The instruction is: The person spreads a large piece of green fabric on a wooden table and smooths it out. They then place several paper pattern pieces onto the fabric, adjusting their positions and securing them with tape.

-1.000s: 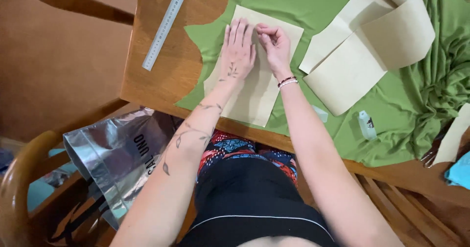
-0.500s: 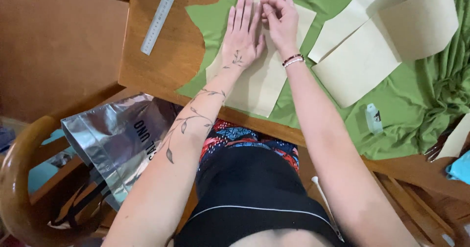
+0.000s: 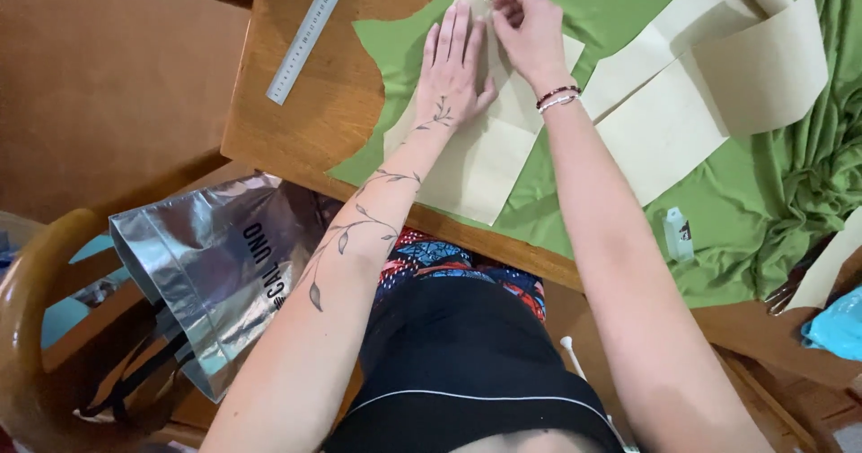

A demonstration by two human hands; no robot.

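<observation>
Paper pattern pinned flat under two hands

Paper pattern, beige and creased, lies on green cloth spread over the wooden tabletop, near its front edge; left hand rests open and flat on the pattern, fingers spread and pointing away from the body; right hand sits just beside it, fingers curled and pinching at the pattern's top corner, though what it nips is too small to tell; two thin bracelets circle the right wrist; more beige sheets lie to the right on the cloth, one curling upward; a metal ruler lies aslant on bare wood to the left; a small white bottle stands near the cloth's front edge; a silver bag sits below the tabletop beside a curved wooden chair
</observation>
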